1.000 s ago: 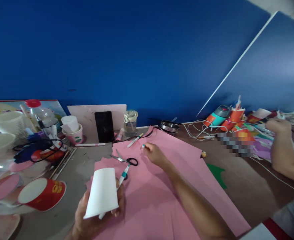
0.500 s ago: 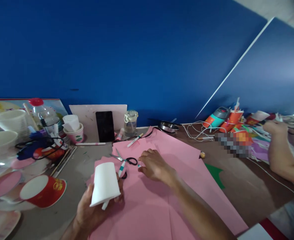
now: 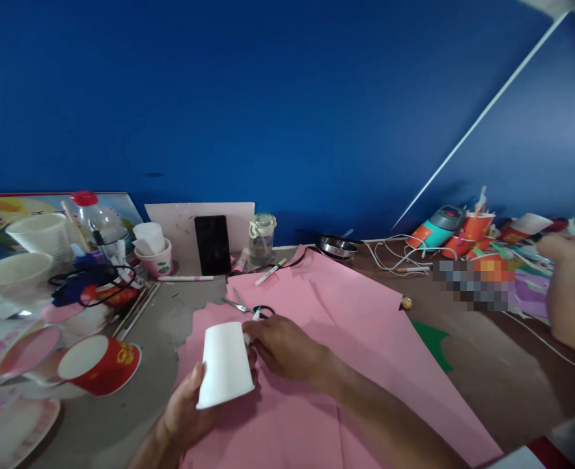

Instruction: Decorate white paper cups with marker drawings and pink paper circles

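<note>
My left hand is wrapped round a white paper cup, held tilted with its wide rim downward. Against the cup's right side, my right hand is closed on a white marker with teal on it. Most of the marker is hidden by the fingers. Just beyond it, black-handled scissors lie partly opened on the pink paper, one handle loop partly covered. Another marker rests farther back on the same paper.
On the left stand stacked paper cups, a red paper bowl and brushes. A phone and a glass jar stand by the wall. To the right are cables, a green scrap and another person's arm.
My right hand has moved left and down to the cup's side, onto the marker that showed beside my left fingers. The view has shifted slightly left, so things appear farther right.
</note>
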Motion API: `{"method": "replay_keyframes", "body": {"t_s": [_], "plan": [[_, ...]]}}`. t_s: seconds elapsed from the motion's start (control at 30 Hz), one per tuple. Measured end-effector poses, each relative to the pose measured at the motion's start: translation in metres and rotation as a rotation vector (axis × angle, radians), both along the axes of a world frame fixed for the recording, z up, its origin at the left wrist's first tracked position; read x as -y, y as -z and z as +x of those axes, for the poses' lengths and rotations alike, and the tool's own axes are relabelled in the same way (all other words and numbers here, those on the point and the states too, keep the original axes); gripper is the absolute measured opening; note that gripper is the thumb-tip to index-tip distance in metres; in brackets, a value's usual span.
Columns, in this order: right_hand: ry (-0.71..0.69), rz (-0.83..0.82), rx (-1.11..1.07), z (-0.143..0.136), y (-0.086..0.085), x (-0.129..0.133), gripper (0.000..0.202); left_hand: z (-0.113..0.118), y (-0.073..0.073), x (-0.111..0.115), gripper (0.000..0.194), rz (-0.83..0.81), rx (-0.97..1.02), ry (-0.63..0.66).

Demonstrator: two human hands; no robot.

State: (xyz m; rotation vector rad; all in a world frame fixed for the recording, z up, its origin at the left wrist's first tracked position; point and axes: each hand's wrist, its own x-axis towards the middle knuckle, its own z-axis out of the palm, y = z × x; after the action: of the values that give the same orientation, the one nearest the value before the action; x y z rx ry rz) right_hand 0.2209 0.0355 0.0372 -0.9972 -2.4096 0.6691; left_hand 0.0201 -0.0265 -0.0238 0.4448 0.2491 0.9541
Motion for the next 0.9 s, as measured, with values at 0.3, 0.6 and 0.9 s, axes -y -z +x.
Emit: {"method": "replay_keyframes", "body": {"t_s": [0.3, 0.6, 0.9], "plan": [[0.174, -0.568, -1.241, 0.027, -0.014, -0.024, 0.034, 0.013, -0.010, -0.005, 0.040, -0.008, -0.341, -0.117], [0.118, -0.443, -1.144, -0.019, 0.016, 0.029, 0.050, 0.024, -0.009, -0.006, 0.060, 0.140, -0.477, -0.177], [0.185, -0.192, -0.918, -0.028, 0.031, 0.046, 0.019, 0.028, -0.013, -0.006, 0.067, 0.056, -0.495, -0.218]]}}
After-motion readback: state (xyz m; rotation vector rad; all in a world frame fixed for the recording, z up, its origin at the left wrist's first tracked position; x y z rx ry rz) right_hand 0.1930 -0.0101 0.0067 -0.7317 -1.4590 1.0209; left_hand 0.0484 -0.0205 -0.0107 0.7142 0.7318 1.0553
